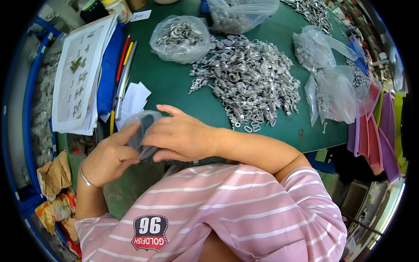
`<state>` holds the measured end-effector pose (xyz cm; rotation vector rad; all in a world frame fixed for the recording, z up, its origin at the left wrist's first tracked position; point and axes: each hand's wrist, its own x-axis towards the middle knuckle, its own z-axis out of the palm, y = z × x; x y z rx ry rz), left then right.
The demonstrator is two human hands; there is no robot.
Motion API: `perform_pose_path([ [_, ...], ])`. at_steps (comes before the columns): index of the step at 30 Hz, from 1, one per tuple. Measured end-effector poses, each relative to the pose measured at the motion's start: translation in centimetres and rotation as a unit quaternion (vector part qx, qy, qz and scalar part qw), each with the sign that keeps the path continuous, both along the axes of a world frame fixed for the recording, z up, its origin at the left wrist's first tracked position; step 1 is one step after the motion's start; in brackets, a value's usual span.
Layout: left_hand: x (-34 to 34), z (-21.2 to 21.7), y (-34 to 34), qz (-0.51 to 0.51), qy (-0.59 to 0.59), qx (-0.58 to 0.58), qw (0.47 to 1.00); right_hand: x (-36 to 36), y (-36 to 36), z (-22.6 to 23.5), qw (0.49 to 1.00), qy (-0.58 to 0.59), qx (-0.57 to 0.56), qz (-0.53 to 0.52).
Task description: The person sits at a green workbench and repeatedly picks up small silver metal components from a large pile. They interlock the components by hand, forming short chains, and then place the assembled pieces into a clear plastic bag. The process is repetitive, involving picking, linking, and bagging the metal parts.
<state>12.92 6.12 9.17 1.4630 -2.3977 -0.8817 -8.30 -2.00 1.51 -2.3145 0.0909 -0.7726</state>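
A small clear plastic bag [148, 118] is held between my hands at the table's near edge, left of the middle. My left hand [107, 159], with a silver bangle at the wrist, grips the bag's left side between thumb and fingers. My right hand [183, 136] reaches across from the right, its fingers bent over the bag and its index finger lifted apart. What lies inside the bag is hidden by the fingers. Beyond the right hand spreads a large heap of small silver metal pieces [253, 74], some ring-shaped or looped.
An open bag of metal rings [180, 37] and a fuller plastic bag [240, 17] stand behind the heap. More bags [334, 91] lie at right, near purple and pink bins [375, 131]. Papers [80, 74], pens [124, 74] and paper slips [133, 100] lie left on the green table [174, 85].
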Motion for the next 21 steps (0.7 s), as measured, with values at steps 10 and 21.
perform_pose_path([
  [10, -2.0, 1.7, -3.0, 0.175, 0.085, -0.157, 0.968, -7.7, -1.9, 1.1, 0.953, -0.11, -0.029, -0.281],
  [21, -0.7, -6.2, -6.9, 0.377, 0.001, -0.212, 0.902, -18.6, -7.5, -0.7, 0.809, 0.008, 0.005, -0.588],
])
